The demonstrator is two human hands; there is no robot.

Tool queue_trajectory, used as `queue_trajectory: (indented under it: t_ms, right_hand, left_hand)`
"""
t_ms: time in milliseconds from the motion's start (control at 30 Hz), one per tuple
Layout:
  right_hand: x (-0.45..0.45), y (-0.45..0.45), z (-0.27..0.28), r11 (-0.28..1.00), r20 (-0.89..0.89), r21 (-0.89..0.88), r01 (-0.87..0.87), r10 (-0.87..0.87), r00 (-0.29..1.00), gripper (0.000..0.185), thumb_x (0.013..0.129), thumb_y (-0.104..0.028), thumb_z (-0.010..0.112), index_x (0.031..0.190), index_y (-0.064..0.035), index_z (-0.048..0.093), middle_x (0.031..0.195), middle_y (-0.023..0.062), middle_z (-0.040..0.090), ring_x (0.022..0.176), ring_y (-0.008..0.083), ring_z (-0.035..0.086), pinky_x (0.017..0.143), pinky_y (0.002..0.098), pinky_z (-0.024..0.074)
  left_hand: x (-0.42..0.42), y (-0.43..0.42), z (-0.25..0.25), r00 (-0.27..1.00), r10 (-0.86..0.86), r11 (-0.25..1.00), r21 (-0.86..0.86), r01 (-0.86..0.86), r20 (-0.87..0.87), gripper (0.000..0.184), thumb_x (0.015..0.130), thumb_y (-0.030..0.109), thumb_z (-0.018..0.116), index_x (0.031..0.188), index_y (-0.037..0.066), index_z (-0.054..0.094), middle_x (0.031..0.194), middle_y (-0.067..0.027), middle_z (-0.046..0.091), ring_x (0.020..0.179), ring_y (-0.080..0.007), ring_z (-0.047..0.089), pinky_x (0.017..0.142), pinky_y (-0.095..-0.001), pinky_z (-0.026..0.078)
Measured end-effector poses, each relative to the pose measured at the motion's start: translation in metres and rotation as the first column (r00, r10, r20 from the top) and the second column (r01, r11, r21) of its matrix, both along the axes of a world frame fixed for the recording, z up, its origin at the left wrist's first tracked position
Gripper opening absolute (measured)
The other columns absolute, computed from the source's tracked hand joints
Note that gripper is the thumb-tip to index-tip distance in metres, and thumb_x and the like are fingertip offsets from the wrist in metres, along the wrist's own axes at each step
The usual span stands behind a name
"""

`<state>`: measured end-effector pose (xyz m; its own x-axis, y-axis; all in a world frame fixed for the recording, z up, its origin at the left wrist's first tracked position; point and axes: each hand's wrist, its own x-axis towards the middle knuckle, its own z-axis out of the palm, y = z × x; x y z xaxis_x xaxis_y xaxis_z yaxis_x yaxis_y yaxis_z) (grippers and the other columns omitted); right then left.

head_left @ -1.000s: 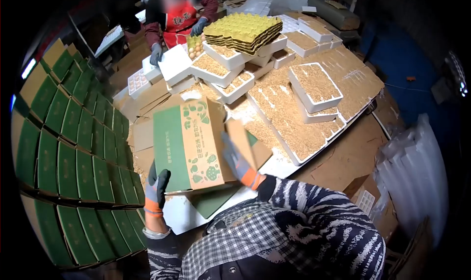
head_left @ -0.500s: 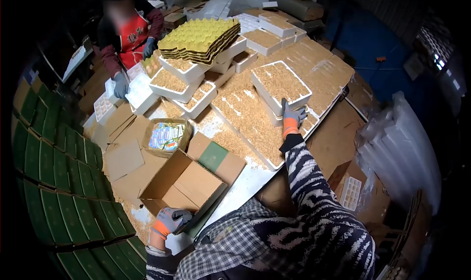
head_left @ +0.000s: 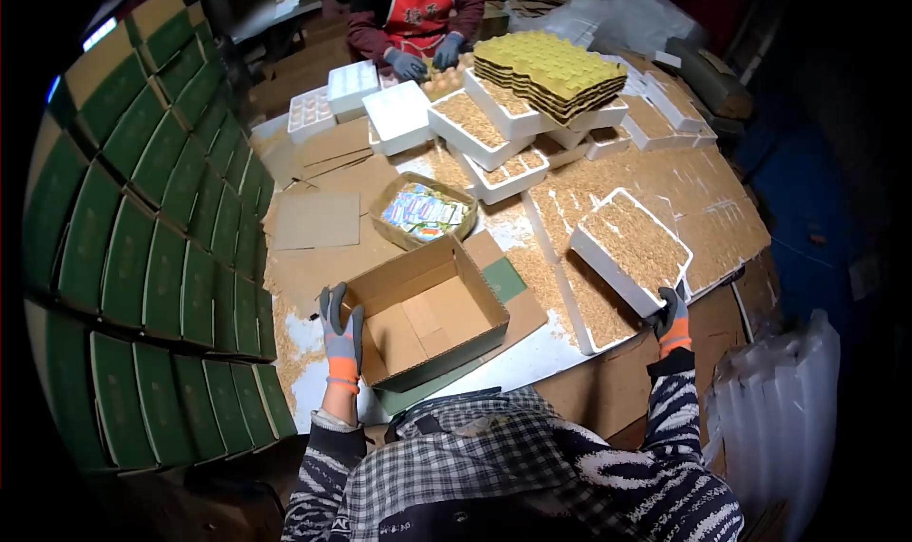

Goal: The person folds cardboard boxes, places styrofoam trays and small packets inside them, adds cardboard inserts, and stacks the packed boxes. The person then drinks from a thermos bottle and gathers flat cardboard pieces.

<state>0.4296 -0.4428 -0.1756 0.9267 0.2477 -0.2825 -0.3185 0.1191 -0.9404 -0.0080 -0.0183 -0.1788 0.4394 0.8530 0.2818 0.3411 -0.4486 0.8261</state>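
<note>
An open cardboard box (head_left: 427, 328) sits on the table in front of me, with its bare inside showing. My left hand (head_left: 342, 338), in a grey and orange glove, is at the box's left wall with its fingers stretched up and apart. My right hand (head_left: 673, 320), gloved alike, grips the near right corner of a white foam box (head_left: 613, 274) filled with brown husk-like filling (head_left: 638, 243). That foam box is tilted above other filled foam boxes. Its underside and my right thumb are partly hidden.
A basket (head_left: 389, 230) of printed packets stands behind the cardboard box. Stacked foam boxes (head_left: 475, 129) carry yellow egg trays (head_left: 546, 67). Green cartons (head_left: 133, 238) form a wall at left. Across the table, a co-worker's gloved hands (head_left: 427, 59) are at some eggs.
The foam box at my right hand has come nearer to me and tilted. My left hand has gone from the box's near corner to its left side, fingers now spread. My view has turned left.
</note>
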Motion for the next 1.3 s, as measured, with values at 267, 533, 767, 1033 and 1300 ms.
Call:
queue_trajectory:
  t_ms: [267,533,767,1033,1300]
  right_hand:
    - [-0.083,0.089,0.112,0.844,0.357,-0.026,-0.535,0.508,0.784,0.065,0.083,-0.006,0.049,0.147,-0.0014,0.033,0.142,0.0116,0.045,0.128,0.0188,0.047,0.093,0.0312,0.0501]
    - [-0.140,0.219,0.182,0.442,0.094,-0.432,-0.786,0.889,0.448,0.084,0.075,-0.007,0.069,0.150,-0.0090,0.029,0.101,0.0089,0.065,0.083,0.0109,0.060,0.070,0.0227,0.0473]
    - [-0.172,0.301,0.054,0.260,0.192,-0.825,-0.502,0.964,0.184,0.080,0.077,-0.021,0.066,0.145,0.0013,0.030,0.108,0.0264,0.065,0.099,0.0398,0.064,0.088,0.0413,0.0494]
    - [-0.178,0.326,0.032,-0.333,-0.390,-0.921,0.202,0.770,-0.505,0.027,0.080,-0.019,0.062,0.098,-0.0023,0.073,0.107,0.0175,0.069,0.100,0.0317,0.067,0.084,0.0405,0.0525]
    - [-0.107,0.394,0.070,0.521,0.594,-0.705,-0.481,0.805,0.002,0.022,0.083,-0.022,0.065,0.102,-0.0109,0.069,0.098,0.0134,0.069,0.090,0.0320,0.066,0.081,0.0392,0.0523]
  left_hand:
    - [0.010,0.008,-0.023,0.997,-0.002,0.992,-0.129,0.011,0.074,0.050,0.097,0.027,0.052,0.139,0.002,0.043,0.143,-0.0204,0.040,0.134,-0.0361,0.035,0.112,-0.0396,0.029]
    - [0.015,0.047,-0.116,0.989,0.033,0.848,0.527,0.047,-0.142,0.040,0.100,0.014,0.045,0.138,0.003,0.042,0.141,-0.0184,0.041,0.129,-0.0343,0.039,0.110,-0.0373,0.034]
    - [-0.018,0.020,-0.036,0.975,0.046,0.928,-0.370,0.038,0.216,0.081,0.077,-0.007,0.058,0.151,0.009,0.027,0.151,-0.0141,0.037,0.136,-0.0246,0.038,0.110,-0.0285,0.031]
    - [-0.025,0.005,-0.033,0.992,0.115,0.928,-0.351,-0.124,-0.047,0.077,0.081,-0.002,0.049,0.152,0.016,0.027,0.140,-0.0173,0.050,0.124,-0.0309,0.052,0.101,-0.0332,0.041]
    - [-0.015,0.008,0.001,0.998,0.063,0.974,-0.218,-0.065,-0.016,0.072,0.091,0.010,0.055,0.153,0.009,0.019,0.147,-0.0191,0.039,0.132,-0.0280,0.042,0.108,-0.0333,0.035]
